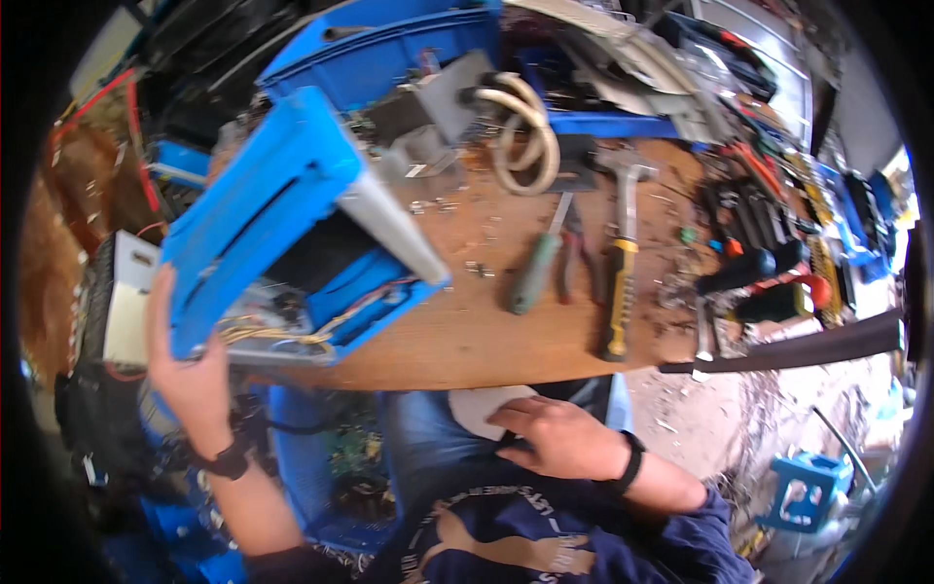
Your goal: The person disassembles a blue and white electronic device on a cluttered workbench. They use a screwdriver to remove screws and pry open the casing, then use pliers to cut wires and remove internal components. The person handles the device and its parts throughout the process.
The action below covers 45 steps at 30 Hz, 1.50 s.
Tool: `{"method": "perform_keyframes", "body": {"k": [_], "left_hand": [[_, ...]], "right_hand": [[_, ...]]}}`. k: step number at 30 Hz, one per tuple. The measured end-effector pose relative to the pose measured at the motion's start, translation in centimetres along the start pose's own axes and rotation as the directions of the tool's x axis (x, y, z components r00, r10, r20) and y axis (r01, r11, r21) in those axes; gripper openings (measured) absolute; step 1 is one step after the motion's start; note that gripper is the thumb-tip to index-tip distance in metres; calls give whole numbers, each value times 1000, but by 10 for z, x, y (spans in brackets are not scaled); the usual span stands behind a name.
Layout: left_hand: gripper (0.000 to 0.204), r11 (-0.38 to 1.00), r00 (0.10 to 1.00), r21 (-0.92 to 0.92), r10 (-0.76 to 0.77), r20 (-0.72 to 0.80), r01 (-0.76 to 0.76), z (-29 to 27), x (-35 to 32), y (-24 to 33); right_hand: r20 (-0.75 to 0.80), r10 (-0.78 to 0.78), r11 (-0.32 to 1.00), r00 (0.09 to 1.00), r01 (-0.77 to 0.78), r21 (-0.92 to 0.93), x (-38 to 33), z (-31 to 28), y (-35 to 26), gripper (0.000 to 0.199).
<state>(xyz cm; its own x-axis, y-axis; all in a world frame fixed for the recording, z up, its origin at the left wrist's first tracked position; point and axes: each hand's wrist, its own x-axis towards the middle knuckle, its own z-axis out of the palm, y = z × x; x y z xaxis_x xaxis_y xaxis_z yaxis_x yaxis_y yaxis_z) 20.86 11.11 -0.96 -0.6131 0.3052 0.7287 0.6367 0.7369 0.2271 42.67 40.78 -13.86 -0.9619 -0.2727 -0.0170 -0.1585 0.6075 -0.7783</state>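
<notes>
Navy shirt fabric (467,540) with a pale print spreads nearest the camera, below the near edge of the desk (467,336). Over the lap, the right hand (555,438) bends its fingers beside a pale round piece (477,411); whether that grip has hold of it, and how far it is closed, I cannot tell. A dark band (634,462) circles the wrist.

At the desk's near left corner, the left hand (188,380) has a firm grip on a blue casing (243,200), thumb and fingers parted only by the edge between them. The casing is tilted, its dark hollow facing right, with yellowish wires (282,334) along the lower part. Whether it bears on the desk is unclear.

Toward the middle of the desk lie a green-handled screwdriver (536,277) and, just beside it, pliers (572,263); a hammer (620,282) with a yellow and black handle points at the near edge. A cream coil (516,146) lies farther back, near a blue crate (389,60) at the far edge. Assorted hand tools (759,214) crowd the right end. Beneath the near edge, a blue bin (300,448) holds green circuit boards (355,453).
</notes>
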Motion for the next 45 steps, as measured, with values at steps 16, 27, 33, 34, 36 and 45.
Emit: {"method": "perform_keyframes", "body": {"k": [16, 27, 33, 34, 36, 45], "left_hand": [[64, 994, 993, -92, -49, 106, 59, -3, 15, 7], [68, 997, 991, -64, -22, 129, 31, -13, 18, 16], [52, 997, 981, 15, 83, -174, -82, -26, -6, 37], [49, 995, 977, -15, 96, -190, -100, -32, -15, 41], [42, 987, 967, -78, 119, -227, -140, -37, -34, 47], [27, 684, 862, -659, 87, 499, 312, 22, -86, 114]], "right_hand": [[-614, 61, 630, 787, -508, -588, 37, -69, 24, 28], [-572, 402, 498, 715, -695, -518, 89, -88, 62, 26], [-582, 485, 488, 653, -754, -440, 88, -89, 76, 34], [-570, 503, 482, 650, -758, -439, 91, -90, 73, 37], [-584, 479, 472, 655, -753, -458, 94, -89, 66, 36], [-636, 514, 662, 576, -737, -133, 70, -111, 25, 42]]}}
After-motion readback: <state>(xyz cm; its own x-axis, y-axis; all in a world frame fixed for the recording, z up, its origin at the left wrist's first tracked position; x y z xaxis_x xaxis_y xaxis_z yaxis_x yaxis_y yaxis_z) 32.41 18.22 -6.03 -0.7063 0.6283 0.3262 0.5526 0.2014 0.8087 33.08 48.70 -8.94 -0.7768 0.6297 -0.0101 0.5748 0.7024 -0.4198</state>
